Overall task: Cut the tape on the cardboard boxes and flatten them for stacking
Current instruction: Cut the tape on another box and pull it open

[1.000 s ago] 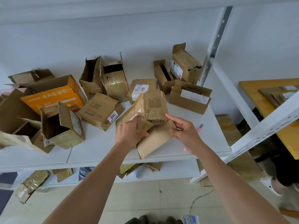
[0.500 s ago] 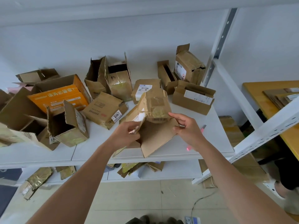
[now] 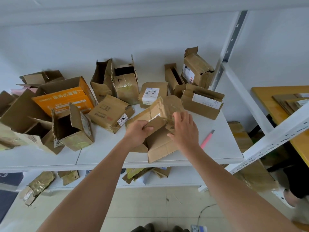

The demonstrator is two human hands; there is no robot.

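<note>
A small brown cardboard box (image 3: 164,108) with torn tape lies partly opened at the front of the white shelf (image 3: 222,148). My left hand (image 3: 138,133) grips one of its flaps with curled fingers. My right hand (image 3: 184,129) rests on the box's right side, fingers spread over the taped top. One long flap (image 3: 160,149) sticks out over the shelf's front edge. A pink utility knife (image 3: 207,138) lies on the shelf just right of my right hand.
Several opened cardboard boxes crowd the shelf, among them an orange-printed one (image 3: 65,99) at left and a labelled one (image 3: 203,102) behind the knife. Flattened cardboard lies on the lower shelf (image 3: 138,174) and on a yellow table (image 3: 284,104) at right. A white upright (image 3: 229,46) rises at right.
The box has been pushed down and flatter against the shelf. My right hand moved up onto its top right side, and my left hand shifted its hold on the flap.
</note>
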